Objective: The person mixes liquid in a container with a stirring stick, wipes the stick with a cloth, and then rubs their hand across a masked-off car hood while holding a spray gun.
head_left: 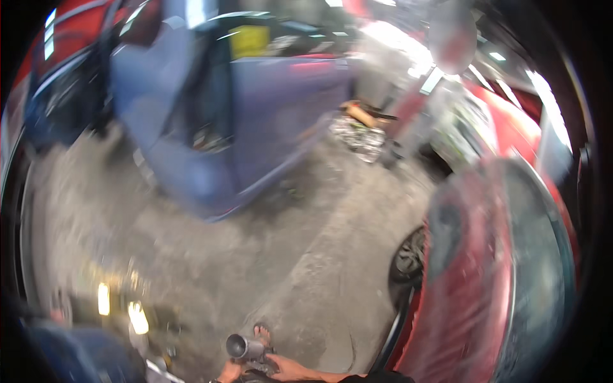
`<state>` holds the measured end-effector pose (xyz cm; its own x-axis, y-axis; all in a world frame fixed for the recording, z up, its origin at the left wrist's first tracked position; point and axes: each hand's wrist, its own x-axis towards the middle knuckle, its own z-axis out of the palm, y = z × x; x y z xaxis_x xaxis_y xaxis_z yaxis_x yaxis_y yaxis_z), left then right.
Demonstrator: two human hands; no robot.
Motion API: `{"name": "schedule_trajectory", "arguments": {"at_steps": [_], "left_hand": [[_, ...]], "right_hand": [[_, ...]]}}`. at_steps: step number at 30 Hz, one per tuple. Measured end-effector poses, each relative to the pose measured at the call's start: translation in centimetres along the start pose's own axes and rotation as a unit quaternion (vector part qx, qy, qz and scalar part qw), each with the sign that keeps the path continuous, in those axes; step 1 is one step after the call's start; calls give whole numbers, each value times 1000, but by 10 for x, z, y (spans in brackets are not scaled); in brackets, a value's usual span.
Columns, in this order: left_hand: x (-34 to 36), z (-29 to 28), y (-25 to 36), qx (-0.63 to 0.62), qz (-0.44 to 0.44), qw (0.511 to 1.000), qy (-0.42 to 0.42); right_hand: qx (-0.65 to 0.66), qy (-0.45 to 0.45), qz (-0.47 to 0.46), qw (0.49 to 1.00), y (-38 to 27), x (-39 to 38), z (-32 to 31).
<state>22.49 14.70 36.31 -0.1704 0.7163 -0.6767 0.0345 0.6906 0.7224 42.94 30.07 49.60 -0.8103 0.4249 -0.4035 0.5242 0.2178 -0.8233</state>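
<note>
Grey cup-ended tool (pixel 248 347) is sitting near 6 o'clock in view, barrel running roughly 9-to-3, mouth facing 9. Right hand (pixel 285 368) is gripping it at 4 o'clock, fingers curled; left hand (pixel 230 371) is lying nearer the mouth, at 7, closure unclear.

The one view is worn on the person's head and looks steeply down and forward through a wide fisheye lens, its dark round rim bending straight edges. The bare left hand (pixel 228 372) and bare right hand (pixel 286 368) sit at the near edge, well below the lens. Grey concrete floor (pixel 255 268) spreads between a dull blue car body (pixel 281 121), far left, and a red, grey-patched car body (pixel 469 268), near right.
</note>
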Motion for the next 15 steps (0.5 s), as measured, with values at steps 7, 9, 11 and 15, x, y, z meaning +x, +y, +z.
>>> {"name": "schedule_trajectory", "arguments": {"at_steps": [7,9,11,15], "left_hand": [[112,6,127,191,116,968,-114],[89,8,247,96,-15,983,-153],[122,9,279,100,-11,979,-178],[130,44,378,139,-34,957,-254]], "right_hand": [[-50,206,-75,974,64,11,-38],[36,157,50,986,41,22,-76],[81,189,39,978,35,29,-106],[188,244,84,948,28,8,-159]]}}
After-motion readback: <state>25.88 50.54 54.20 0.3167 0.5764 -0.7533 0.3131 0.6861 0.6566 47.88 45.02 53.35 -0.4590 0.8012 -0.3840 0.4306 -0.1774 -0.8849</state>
